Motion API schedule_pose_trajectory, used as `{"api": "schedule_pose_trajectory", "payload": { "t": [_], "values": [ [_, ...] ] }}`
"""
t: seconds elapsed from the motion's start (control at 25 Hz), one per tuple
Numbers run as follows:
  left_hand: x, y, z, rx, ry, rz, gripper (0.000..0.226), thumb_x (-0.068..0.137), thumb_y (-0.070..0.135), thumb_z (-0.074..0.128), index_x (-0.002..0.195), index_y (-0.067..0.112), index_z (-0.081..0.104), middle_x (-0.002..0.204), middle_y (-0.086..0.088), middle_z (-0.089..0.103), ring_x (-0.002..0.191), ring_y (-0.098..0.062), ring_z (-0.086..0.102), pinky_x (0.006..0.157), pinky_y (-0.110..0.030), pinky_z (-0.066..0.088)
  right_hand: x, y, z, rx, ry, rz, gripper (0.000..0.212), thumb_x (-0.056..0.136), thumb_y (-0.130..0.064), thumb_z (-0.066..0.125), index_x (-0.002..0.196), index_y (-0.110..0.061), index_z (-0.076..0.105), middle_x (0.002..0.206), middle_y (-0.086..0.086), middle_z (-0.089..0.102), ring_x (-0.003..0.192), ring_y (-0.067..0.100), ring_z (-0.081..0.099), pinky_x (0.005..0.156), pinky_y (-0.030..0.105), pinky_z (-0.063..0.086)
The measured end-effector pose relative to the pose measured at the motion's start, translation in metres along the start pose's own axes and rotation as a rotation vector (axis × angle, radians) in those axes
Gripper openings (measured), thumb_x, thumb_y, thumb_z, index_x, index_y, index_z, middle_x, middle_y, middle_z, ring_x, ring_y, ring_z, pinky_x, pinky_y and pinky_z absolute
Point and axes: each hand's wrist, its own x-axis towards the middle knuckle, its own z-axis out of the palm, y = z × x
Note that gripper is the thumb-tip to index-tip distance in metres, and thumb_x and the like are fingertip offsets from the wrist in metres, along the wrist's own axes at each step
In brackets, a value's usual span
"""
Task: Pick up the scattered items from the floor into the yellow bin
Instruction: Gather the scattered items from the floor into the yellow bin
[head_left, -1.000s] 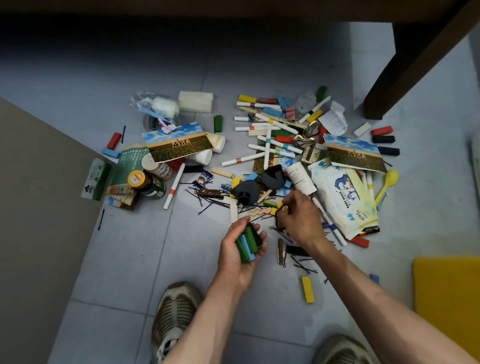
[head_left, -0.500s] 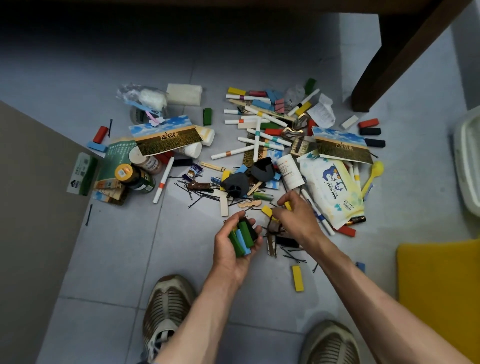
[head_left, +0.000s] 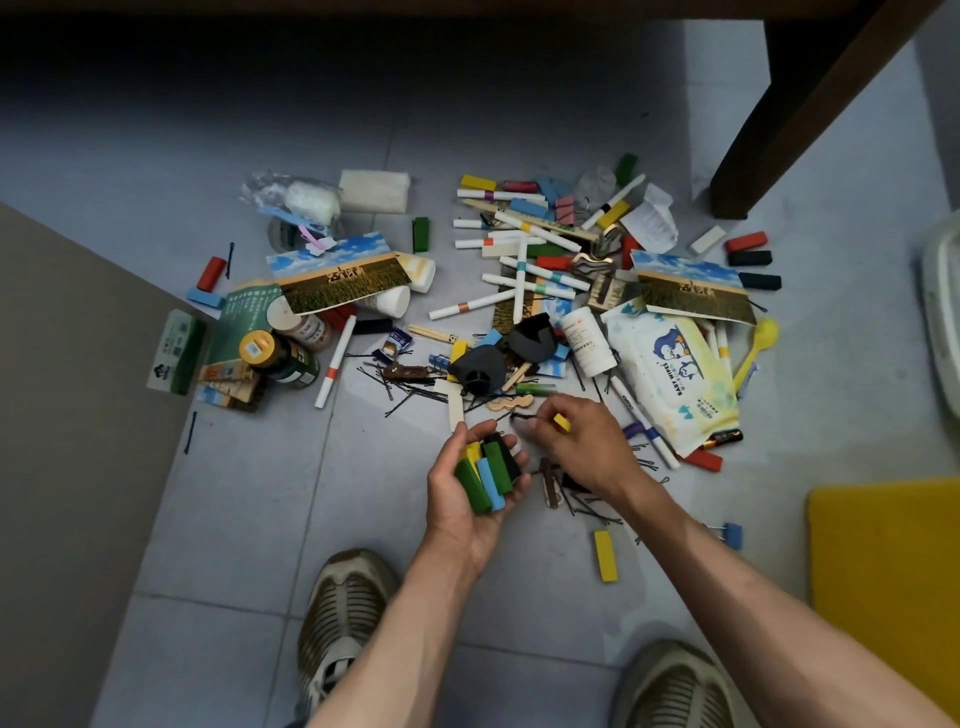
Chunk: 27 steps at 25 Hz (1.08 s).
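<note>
My left hand is palm up above the floor and cradles a bundle of coloured blocks, green, blue, yellow and black. Just to its right my right hand pinches a small yellow block between its fingers, with a thin dark hair tie at its fingertips. Beyond both hands a heap of scattered items covers the tiles: markers, blocks, bottles, postcards, hairpins and a wipes pack. The yellow bin lies at the right edge, only partly in view.
A loose yellow block and a blue binder clip lie near my right forearm. A dark wooden table leg stands at the back right. A grey panel fills the left side. My shoes are at the bottom.
My right hand has lifted a small yellow block off the floor and drawn back toward my left hand. The left hand still holds the bundle of blocks.
</note>
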Motion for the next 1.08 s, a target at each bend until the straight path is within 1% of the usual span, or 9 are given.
{"api": "schedule_pose_trajectory", "payload": {
  "t": [0.08,0.2,0.32,0.4,0.56,0.72,0.92,1.0,1.08],
  "values": [
    [-0.003,-0.004,0.001,-0.005,-0.006,0.008,0.032,0.087,0.041,0.059,0.100,0.014,0.069,0.090,-0.014,0.070,0.077,-0.026,0.068,0.067,-0.035,0.054,-0.007,0.002,-0.006,0.140,-0.085,0.037,0.022,0.093,-0.038,0.061,0.083,-0.020,0.070,0.082,-0.003,0.070,0.081,0.016,0.064,0.075,0.040,0.052],
    [-0.005,-0.004,0.001,-0.017,-0.001,0.047,0.031,0.084,0.040,0.060,0.095,0.013,0.070,0.085,-0.014,0.068,0.073,-0.026,0.067,0.063,-0.033,0.054,-0.013,0.010,-0.004,-0.322,0.148,-0.008,0.023,0.094,-0.038,0.056,0.104,-0.019,0.065,0.103,0.002,0.065,0.088,0.025,0.064,0.068,0.036,0.051],
    [-0.006,-0.004,0.000,-0.005,-0.017,0.058,0.030,0.081,0.040,0.062,0.093,0.014,0.071,0.085,-0.014,0.068,0.073,-0.027,0.066,0.063,-0.034,0.054,-0.010,0.012,0.007,-0.654,0.106,-0.018,0.029,0.093,-0.040,0.054,0.107,-0.015,0.059,0.107,0.005,0.055,0.085,0.031,0.064,0.061,0.037,0.049],
    [-0.006,-0.004,-0.002,-0.002,-0.030,0.063,0.031,0.079,0.040,0.063,0.092,0.014,0.072,0.087,-0.015,0.068,0.075,-0.029,0.066,0.066,-0.035,0.053,-0.005,0.006,0.007,-0.559,0.150,-0.005,0.025,0.090,-0.039,0.055,0.098,-0.015,0.058,0.099,0.005,0.056,0.079,0.029,0.063,0.058,0.035,0.047],
    [-0.006,-0.007,0.000,0.016,-0.033,0.042,0.028,0.088,0.039,0.056,0.091,0.014,0.069,0.085,-0.012,0.068,0.074,-0.028,0.066,0.067,-0.035,0.052,-0.036,0.005,-0.011,0.034,0.189,0.226,0.017,0.080,-0.038,0.055,0.086,-0.024,0.049,0.071,-0.008,0.057,0.064,0.011,0.053,0.052,0.030,0.033],
    [-0.011,-0.029,0.009,0.037,-0.042,-0.017,0.027,0.091,0.039,0.053,0.093,0.016,0.066,0.083,-0.010,0.066,0.072,-0.026,0.065,0.061,-0.031,0.051,-0.115,0.035,-0.001,-0.295,0.146,0.190,0.019,0.085,-0.044,0.046,0.091,-0.028,0.036,0.063,-0.012,0.048,0.055,0.007,0.045,0.046,0.026,0.024],
    [-0.028,-0.052,0.018,-0.001,-0.045,-0.085,0.026,0.091,0.038,0.054,0.093,0.016,0.067,0.085,-0.010,0.066,0.073,-0.026,0.064,0.060,-0.030,0.053,-0.142,0.053,0.022,-0.508,0.068,0.273,0.025,0.097,-0.050,0.037,0.103,-0.025,0.038,0.094,0.003,0.066,0.077,0.028,0.064,0.059,0.033,0.036],
    [-0.032,-0.049,0.017,-0.049,-0.036,-0.074,0.025,0.090,0.036,0.058,0.092,0.014,0.068,0.084,-0.012,0.067,0.072,-0.027,0.065,0.061,-0.032,0.054,-0.137,0.047,0.025,-0.418,0.053,0.275,0.022,0.099,-0.048,0.036,0.098,-0.026,0.039,0.092,0.001,0.065,0.074,0.023,0.062,0.058,0.033,0.036],
    [-0.034,-0.046,0.023,-0.067,-0.039,-0.045,0.020,0.088,0.031,0.060,0.092,0.013,0.067,0.082,-0.012,0.067,0.070,-0.026,0.064,0.063,-0.033,0.053,-0.130,0.032,0.019,-0.013,0.104,0.310,0.017,0.099,-0.044,0.041,0.089,-0.031,0.042,0.082,-0.003,0.062,0.070,0.017,0.056,0.058,0.035,0.042]
  ]
}}
